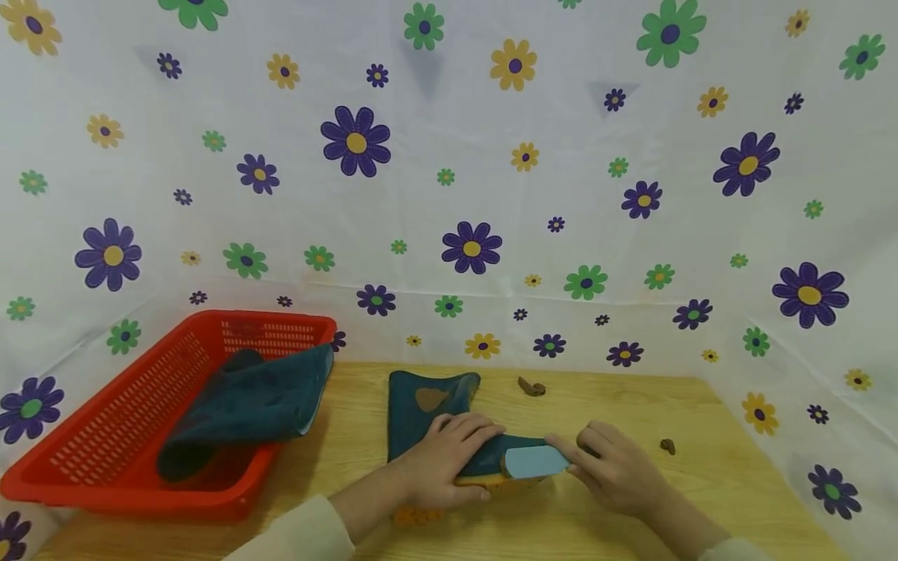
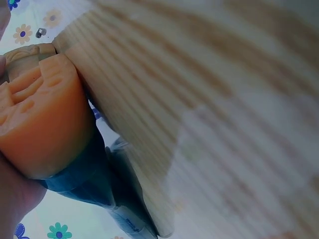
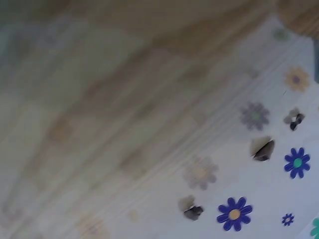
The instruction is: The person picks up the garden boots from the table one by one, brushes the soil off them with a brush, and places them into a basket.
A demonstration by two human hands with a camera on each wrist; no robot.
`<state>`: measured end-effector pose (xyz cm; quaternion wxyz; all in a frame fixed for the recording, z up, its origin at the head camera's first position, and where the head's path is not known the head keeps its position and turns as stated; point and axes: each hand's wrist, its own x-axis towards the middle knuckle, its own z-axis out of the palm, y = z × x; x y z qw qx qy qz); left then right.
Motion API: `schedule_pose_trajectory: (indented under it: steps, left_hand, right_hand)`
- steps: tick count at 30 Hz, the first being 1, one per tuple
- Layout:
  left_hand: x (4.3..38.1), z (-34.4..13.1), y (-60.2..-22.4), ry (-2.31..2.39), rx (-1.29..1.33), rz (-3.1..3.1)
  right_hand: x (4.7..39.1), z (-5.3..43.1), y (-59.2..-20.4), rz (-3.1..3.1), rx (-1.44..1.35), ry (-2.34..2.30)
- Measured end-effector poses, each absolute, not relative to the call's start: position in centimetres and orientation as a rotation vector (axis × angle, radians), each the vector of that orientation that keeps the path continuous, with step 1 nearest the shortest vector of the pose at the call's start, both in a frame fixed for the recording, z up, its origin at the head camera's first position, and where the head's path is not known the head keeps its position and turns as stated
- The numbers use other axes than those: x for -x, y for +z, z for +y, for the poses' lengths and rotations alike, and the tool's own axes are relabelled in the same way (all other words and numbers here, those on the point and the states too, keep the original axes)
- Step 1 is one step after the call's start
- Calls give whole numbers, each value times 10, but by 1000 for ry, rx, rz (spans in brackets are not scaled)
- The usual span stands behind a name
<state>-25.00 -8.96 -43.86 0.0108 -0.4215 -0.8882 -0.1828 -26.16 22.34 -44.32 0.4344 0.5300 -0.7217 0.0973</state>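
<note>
A dark teal rubber boot (image 1: 421, 421) with an orange sole lies on its side on the table, a brown patch on its shaft. My left hand (image 1: 449, 456) grips the boot around its middle, fingers over the top and thumb on the near side. In the left wrist view the orange heel (image 2: 55, 119) shows large beside that hand. My right hand (image 1: 617, 467) holds one end of a light-blue flat block (image 1: 536, 461) with rounded corners, laid against the boot's foot. The block's underside is hidden, so I cannot tell its exact kind.
A red plastic basket (image 1: 238, 499) at the left holds a second teal boot (image 1: 252, 397), its shaft over the rim. Brown curled lumps lie on the wooden table: one (image 1: 532, 386) behind the boot, a smaller one (image 1: 667, 446) at the right. Flowered white cloth surrounds the table.
</note>
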Motion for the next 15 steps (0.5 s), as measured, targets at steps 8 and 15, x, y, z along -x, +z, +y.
schedule_pose_trajectory:
  steps: [8, 15]
  left_hand:
    - [250, -89, -432, -570, 1307, -2802]
    - [251, -89, -438, -569, 1307, -2765]
  right_hand:
    - [262, 217, -442, -1744, -1327, 271]
    - [263, 206, -447, -1733, -1310, 262]
